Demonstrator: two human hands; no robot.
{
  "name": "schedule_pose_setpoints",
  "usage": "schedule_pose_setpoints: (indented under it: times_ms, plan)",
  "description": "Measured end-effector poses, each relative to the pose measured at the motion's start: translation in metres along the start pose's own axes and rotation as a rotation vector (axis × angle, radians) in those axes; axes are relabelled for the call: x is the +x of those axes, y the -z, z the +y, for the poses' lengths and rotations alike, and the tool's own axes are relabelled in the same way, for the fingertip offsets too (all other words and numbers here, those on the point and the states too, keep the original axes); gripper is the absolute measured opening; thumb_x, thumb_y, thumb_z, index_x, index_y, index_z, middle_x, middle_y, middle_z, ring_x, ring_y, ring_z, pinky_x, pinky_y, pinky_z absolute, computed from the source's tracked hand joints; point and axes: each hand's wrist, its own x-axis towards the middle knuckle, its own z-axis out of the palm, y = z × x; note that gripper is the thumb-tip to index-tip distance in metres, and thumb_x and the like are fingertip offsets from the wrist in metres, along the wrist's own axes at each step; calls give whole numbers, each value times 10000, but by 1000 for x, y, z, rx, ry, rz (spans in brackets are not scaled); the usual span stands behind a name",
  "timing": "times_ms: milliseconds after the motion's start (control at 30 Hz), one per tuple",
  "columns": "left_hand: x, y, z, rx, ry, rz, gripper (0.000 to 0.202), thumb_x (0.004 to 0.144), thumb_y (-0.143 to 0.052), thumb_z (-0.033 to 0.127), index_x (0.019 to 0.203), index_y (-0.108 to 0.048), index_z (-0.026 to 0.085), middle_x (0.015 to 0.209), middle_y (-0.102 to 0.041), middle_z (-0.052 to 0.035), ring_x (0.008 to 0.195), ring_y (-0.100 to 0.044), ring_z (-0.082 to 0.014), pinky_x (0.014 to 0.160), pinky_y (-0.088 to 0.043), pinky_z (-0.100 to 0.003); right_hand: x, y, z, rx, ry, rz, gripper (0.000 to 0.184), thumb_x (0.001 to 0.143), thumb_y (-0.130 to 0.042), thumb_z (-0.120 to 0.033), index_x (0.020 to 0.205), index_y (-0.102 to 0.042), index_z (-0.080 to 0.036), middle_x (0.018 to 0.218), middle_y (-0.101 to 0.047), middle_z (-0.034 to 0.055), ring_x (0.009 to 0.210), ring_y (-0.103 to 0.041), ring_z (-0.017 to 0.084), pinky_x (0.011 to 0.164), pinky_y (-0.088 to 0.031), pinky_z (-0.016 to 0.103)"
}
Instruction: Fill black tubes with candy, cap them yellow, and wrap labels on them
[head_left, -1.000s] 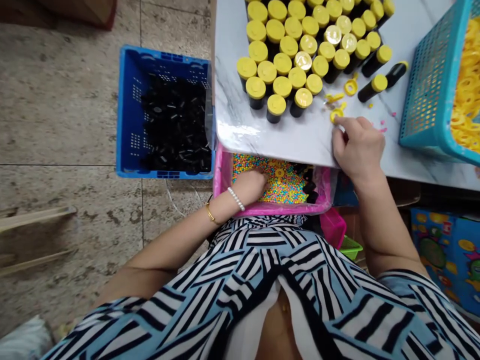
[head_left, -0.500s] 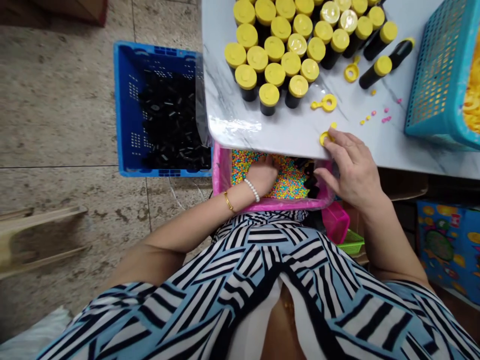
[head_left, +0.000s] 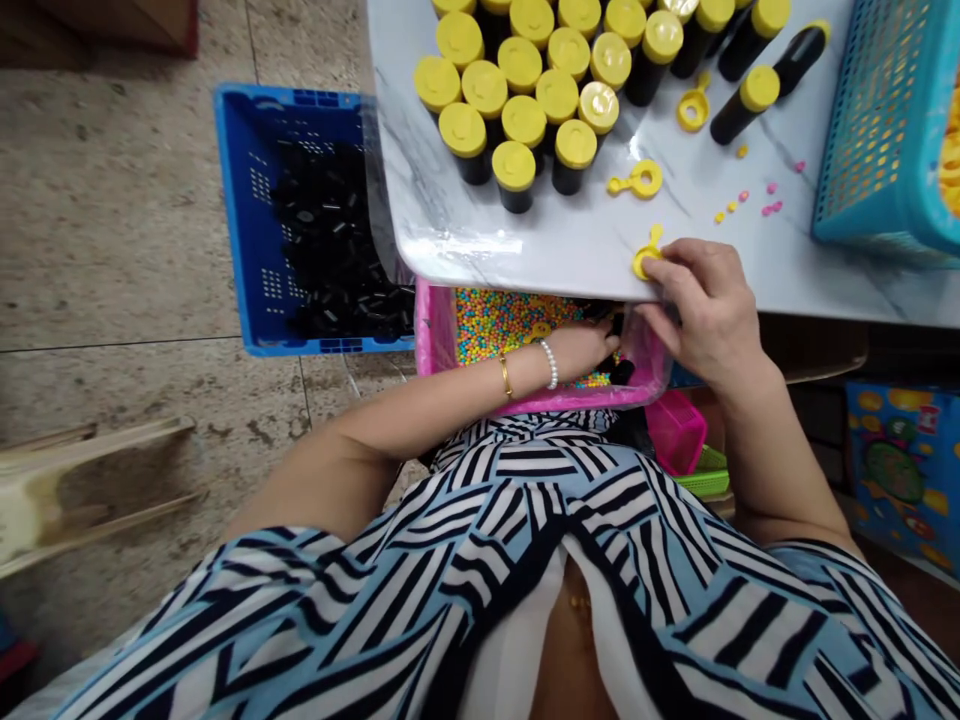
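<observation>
My right hand (head_left: pixel 705 305) rests at the near edge of the white marble table (head_left: pixel 555 255), fingers pinched on a yellow ring cap (head_left: pixel 646 258). My left hand (head_left: pixel 589 345) reaches into the pink bin (head_left: pixel 431 335) of small coloured beads (head_left: pixel 499 320) under the table edge, toward black tubes (head_left: pixel 621 372) lying in it; its fingers are hidden. Black tubes with yellow caps (head_left: pixel 525 95) stand packed on the table. Another loose yellow cap (head_left: pixel 641 181) lies beside them.
A blue crate (head_left: pixel 240 230) of black tubes sits on the floor at left. A teal basket (head_left: pixel 877 130) of yellow caps stands on the table at right. Two capped tubes (head_left: pixel 750 100) lie flat. Small pink and green baskets (head_left: pixel 686 450) sit below.
My left hand has moved right across the beads toward the black tubes. My right hand drew the yellow cap to the table's near edge and holds it there.
</observation>
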Motion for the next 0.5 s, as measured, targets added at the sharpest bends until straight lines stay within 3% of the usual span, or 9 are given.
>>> schedule_pose_setpoints:
  times_ms: [100,167,300,400,500]
  plan:
    - [-13,2,-4,92,-80,129,390,1075,-395,196,1407,-599,176,1446,-570,-188,1176,-631,-257,889,-509,-326,4,3,3,21,17,-28,402,960,-630,-376,1343,-613,-253,1496,-564,141,1324,-560,374,1090,-496,580]
    - [-13,-2,-5,125,-202,155,381,1083,-394,214,1392,-616,190,1416,-591,-175,1238,-595,-275,934,-508,-350,8,5,3,52,56,-45,340,957,-637,-334,1286,-631,-248,1471,-603,130,1312,-572,370,1081,-494,573]
    - [-3,-18,-16,-14,-226,89,279,1039,-484,159,1215,-701,152,1167,-696,-140,1089,-657,-234,946,-516,-327,14,3,4,138,125,43,127,944,-660,-282,1064,-684,-250,1193,-734,81,1112,-661,299,965,-544,483]
    - [-5,-23,-32,-204,-209,100,337,965,-583,116,1289,-661,163,1187,-706,-112,1074,-679,-213,946,-516,-297,14,2,7,278,119,127,105,915,-720,-333,970,-686,-250,1085,-754,61,983,-687,250,867,-568,413]
    - [-14,-21,-44,-275,-239,76,343,940,-615,124,1276,-657,179,1172,-724,-91,1051,-691,-208,909,-517,-285,14,5,9,420,15,211,136,913,-734,-380,958,-688,-261,1034,-769,38,885,-701,208,782,-577,363]
